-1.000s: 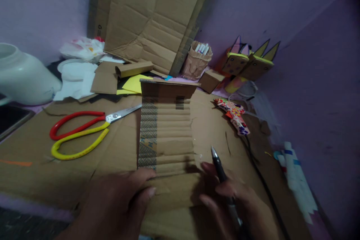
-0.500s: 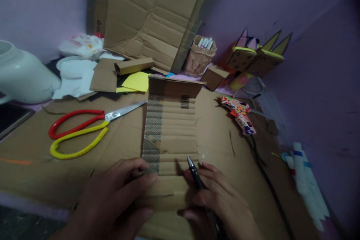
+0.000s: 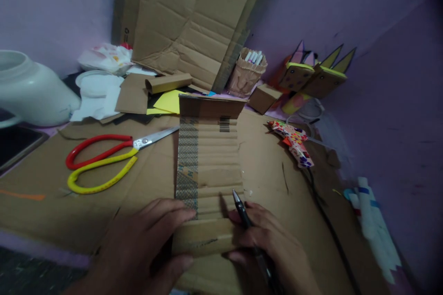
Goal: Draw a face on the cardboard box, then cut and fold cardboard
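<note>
A long creased piece of cardboard (image 3: pixel 218 175) lies lengthwise in front of me, with patterned tape down its left side and a barcode near its far end. Its far flap (image 3: pixel 211 107) stands bent up. At the near end, a folded section (image 3: pixel 199 237) carries a short dark line. My left hand (image 3: pixel 148 239) is closed on the left side of this fold, fingers over it and thumb at its near side. At the right side, my right hand (image 3: pixel 270 239) pinches the fold while also holding a black pen (image 3: pixel 245 214), tip pointing away from me.
Left of the cardboard lie scissors (image 3: pixel 104 166) with red and yellow handles. A floral glue gun (image 3: pixel 294 140) with a black cable rests at right, near white markers (image 3: pixel 368 221). Paper scraps (image 3: pixel 166 101), a white jug (image 3: pixel 34 87) and a marker holder (image 3: pixel 247 71) stand behind.
My left fingers have shifted slightly along the fold, and the near section looks a little more bent. The pen remains in my right hand. The whole view has shifted slightly.
</note>
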Available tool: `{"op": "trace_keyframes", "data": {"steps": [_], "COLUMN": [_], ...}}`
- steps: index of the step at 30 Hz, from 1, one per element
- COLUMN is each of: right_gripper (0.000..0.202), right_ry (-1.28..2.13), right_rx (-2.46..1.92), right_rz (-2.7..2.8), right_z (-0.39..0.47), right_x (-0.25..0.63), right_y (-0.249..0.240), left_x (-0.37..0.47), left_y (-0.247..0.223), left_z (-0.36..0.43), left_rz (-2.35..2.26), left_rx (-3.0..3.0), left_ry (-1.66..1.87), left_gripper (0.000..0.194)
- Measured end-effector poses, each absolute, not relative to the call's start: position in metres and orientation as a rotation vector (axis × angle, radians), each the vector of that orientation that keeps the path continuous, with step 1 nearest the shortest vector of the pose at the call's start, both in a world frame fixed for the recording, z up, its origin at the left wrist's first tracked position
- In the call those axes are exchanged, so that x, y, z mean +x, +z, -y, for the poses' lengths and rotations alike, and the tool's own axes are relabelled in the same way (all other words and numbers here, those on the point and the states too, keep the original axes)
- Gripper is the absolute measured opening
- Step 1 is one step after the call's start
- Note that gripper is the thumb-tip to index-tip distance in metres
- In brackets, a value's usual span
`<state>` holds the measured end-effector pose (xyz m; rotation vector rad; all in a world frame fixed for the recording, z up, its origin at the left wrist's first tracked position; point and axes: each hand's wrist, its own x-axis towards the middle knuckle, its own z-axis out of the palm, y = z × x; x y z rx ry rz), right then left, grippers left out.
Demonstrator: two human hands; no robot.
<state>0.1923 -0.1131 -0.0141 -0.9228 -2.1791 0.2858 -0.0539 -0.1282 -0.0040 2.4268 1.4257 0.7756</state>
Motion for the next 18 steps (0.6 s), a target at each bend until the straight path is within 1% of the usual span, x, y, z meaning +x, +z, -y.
{"op": "trace_keyframes", "data": {"steps": [4,11,15,18], "right_gripper": [0.018,0.017,0.018,0.016], "right_ry": [0.283,0.341,0.392,0.416], "right_rx": [-0.918,-0.932,-0.936,-0.939], "right_rz": [2.171,2.162,2.087,2.072], "right_z": [0.113,0.116,0.119,0.119], "right_x": [0.193,0.193,0.192,0.192], "right_y": [-0.016,-0.021,-0.027,-0.027], "left_x": [-0.052,-0.052,-0.05,-0.049], "left_y": [-0.007,-0.007,-0.007,-0.005], "left_z": [0.128,0.129,0.129,0.128], "left_rz": [-1.398,-1.421,-1.431,-1.459], "left_rx": [2.459,2.443,2.398,2.373], "left_ry": [0.812,0.85,0.889,0.85], "left_gripper": [0.027,0.028,0.033,0.035]}}
